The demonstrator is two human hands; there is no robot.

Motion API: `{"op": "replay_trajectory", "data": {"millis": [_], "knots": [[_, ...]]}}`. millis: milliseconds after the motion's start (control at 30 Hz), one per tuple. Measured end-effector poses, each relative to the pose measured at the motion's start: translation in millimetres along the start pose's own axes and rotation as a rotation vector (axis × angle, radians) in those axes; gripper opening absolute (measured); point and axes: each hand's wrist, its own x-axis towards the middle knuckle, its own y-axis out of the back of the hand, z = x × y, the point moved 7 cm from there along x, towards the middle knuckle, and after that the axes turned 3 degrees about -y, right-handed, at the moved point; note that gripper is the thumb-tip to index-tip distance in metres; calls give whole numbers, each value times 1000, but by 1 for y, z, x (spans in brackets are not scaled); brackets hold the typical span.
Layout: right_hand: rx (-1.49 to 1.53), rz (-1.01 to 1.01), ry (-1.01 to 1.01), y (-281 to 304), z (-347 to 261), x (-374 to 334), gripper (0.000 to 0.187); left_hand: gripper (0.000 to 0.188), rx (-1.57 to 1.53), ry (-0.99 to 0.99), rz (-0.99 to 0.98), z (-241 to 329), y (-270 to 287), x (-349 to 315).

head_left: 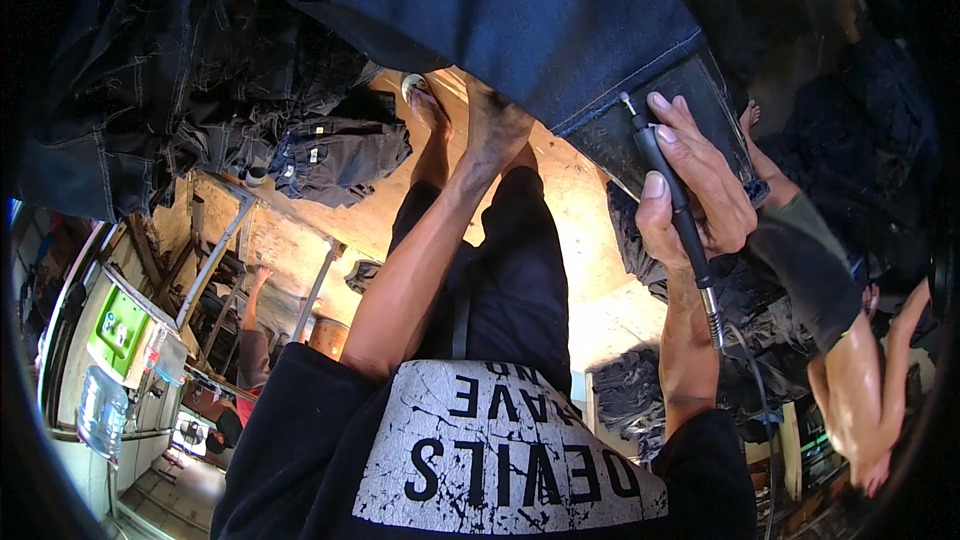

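A dark blue denim garment (520,20) is spread out in front of me, with a stitched seam running along its lower right part. My right hand (705,180) grips a black pen-shaped rotary tool (668,165), thumb and fingers wrapped around its body. The tool's small pale tip is at the seam, beside a dark flat panel (690,90) at the garment's edge; whether it touches cannot be told. A cable (762,390) trails down from its back end. My left hand (497,125) reaches under the garment's lower edge, its fingers hidden by the cloth.
Dark garments with loose threads (190,70) hang at the left, and folded trousers (340,155) lie below them. More dark clothes (640,390) are piled at the right. A bare-backed person (855,390) is close on the right. A green basin (120,328) and water jug (103,410) stand lower left.
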Motion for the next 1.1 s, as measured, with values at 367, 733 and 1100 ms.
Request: {"op": "replay_trajectory", "data": {"millis": [367,733,1100], "knots": [[-37,41,-57,3,3,-3,34,61,-226,163,-97,-78,-2,-22],[-36,108,-40,4,8,-4,33,76,189,50,-192,-77,-2,-29],[-67,152,-56,6,13,-6,35,75,139,103,-191,-76,-5,-34]]}}
